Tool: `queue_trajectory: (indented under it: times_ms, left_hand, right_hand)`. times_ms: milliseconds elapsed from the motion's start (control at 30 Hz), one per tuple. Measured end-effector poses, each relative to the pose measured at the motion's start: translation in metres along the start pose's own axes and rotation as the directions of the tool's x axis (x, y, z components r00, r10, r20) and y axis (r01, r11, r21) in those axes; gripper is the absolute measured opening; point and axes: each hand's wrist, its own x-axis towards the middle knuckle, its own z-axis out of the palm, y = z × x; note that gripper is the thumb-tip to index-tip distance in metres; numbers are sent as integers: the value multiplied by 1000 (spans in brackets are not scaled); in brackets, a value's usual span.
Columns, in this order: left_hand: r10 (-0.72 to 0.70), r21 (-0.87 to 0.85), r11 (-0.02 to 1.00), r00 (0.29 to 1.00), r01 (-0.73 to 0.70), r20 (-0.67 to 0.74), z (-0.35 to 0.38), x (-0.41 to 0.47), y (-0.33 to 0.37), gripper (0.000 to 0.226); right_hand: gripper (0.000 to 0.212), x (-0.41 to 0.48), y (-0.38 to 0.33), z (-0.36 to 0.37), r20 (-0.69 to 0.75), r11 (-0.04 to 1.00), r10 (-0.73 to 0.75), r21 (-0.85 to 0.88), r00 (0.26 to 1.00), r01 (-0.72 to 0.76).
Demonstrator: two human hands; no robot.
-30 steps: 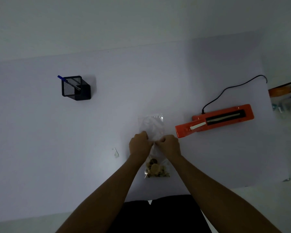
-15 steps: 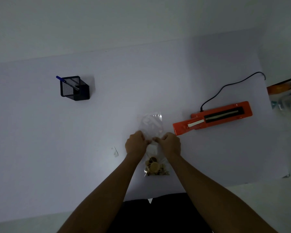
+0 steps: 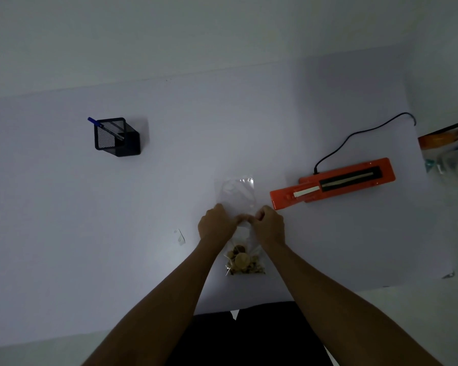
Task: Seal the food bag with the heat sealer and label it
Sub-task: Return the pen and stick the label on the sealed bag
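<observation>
At the centre of the frame, the left hand point(image 3: 217, 224) and the right hand point(image 3: 269, 224) are both pinching the middle of the clear plastic food bag point(image 3: 238, 194), which is lying flat on the white table point(image 3: 64, 233) with the snacks at its lower end. The orange heat sealer point(image 3: 333, 183) is waiting at the right, just beside the bag. I think the thin film is possibly creasing under the fingers, and such a fold would be giving a weak, leaking seal.

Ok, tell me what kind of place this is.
Probably a plain desk or packing workstation, not a kitchen: a bare white table set against a wall, with an orange heat sealer plugged in, a mesh pen holder, and a clear food bag held in both hands.
</observation>
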Motion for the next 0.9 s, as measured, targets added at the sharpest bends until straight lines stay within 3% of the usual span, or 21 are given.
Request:
queue_trajectory:
  times_ms: [67,267,467,667,900]
  left_hand:
    - [6,23,1000,999,-5,-34,2,-1,-1,73]
    - [11,-31,999,1000,-11,-1,-2,7,-11,43]
    - [25,-31,999,1000,-24,14,0,10,-12,38]
    - [13,-25,1000,1000,-13,18,4,7,-11,37]
    - [24,-120,993,1000,-24,-1,8,-4,-13,13]
  right_hand:
    - [41,1,1,1,2,1000,-1,-9,1000,1]
    - [40,2,0,1,5,1000,13,-26,1000,-13]
    - [39,4,4,1,34,999,-2,-49,999,3]
    - [46,0,-4,0,41,983,2,-184,999,5]
    - [27,-6,2,-1,70,995,-69,-65,995,74]
